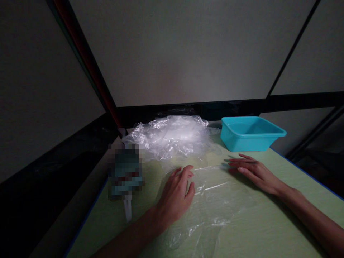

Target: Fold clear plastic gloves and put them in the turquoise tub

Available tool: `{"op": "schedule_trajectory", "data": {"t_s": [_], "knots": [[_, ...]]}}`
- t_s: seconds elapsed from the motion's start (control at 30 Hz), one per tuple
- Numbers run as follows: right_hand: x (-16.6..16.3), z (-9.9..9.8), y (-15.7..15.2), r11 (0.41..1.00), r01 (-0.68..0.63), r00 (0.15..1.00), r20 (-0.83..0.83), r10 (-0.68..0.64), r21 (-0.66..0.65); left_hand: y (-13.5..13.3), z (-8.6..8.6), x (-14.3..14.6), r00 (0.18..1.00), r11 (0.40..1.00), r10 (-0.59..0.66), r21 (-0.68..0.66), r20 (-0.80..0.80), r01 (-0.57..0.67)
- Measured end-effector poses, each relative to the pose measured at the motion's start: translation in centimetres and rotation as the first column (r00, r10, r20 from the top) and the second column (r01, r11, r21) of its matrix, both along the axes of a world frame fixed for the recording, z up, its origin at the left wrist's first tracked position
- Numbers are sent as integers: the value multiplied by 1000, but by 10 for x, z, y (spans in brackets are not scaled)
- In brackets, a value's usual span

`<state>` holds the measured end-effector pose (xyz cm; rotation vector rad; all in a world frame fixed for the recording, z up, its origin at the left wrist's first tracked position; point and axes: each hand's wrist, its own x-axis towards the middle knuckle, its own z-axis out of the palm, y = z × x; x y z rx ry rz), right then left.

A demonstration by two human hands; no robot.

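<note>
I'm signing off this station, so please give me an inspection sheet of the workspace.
Surface: light green table, dimly lit.
Job's things: clear plastic film spread wrinkled on the table; a crumpled pile of clear plastic behind it; turquoise basin to the pile's right.
Clutter: a pixelated item at left, identity unclear, with a white strip below it.
Hands: left hand at the film, fingers loosely curled; right hand in front of the basin, fingers extended; neither grips anything visible.
Cables: nothing seen.
Surroundings: pale panels with dark borders.

Basin [248, 142] right of plastic heap [174, 135]
</note>
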<state>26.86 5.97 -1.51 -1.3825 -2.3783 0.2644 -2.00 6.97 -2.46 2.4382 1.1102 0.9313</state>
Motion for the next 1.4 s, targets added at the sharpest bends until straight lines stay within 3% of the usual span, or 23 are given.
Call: {"op": "schedule_trajectory", "data": {"t_s": [0.37,0.5,0.6,0.73,0.87,1.03,1.2,1.3,1.4], "knots": [[-2,-4,6,993,56,994,83,-64,100,-1,0,0,1000,1000,-20,-21,-4,20],[-2,-4,5,993,45,995,80,-54,105,-5,13,0,978,981,-193,3,-84,194],[-3,-4,4,989,52,996,62,-61,136,-11,26,1,886,911,-406,-24,-225,412],[-2,-4,3,983,49,998,28,-55,175,-22,35,2,743,796,-585,-54,-326,603],[-3,-3,3,982,30,999,10,-32,185,-29,32,4,634,697,-672,-38,-383,716],[-4,-3,3,981,7,1000,-18,-4,192,-31,25,6,581,654,-697,-41,-421,755],[-5,-4,4,983,-2,1000,-16,5,185,-30,25,5,648,696,-687,-42,-330,716],[-6,-3,3,983,-1,999,-31,7,185,-25,28,5,757,779,-614,-17,-222,627],[-8,0,2,986,-8,999,-51,17,166,-17,25,6,883,888,-459,-28,-97,459]]}}
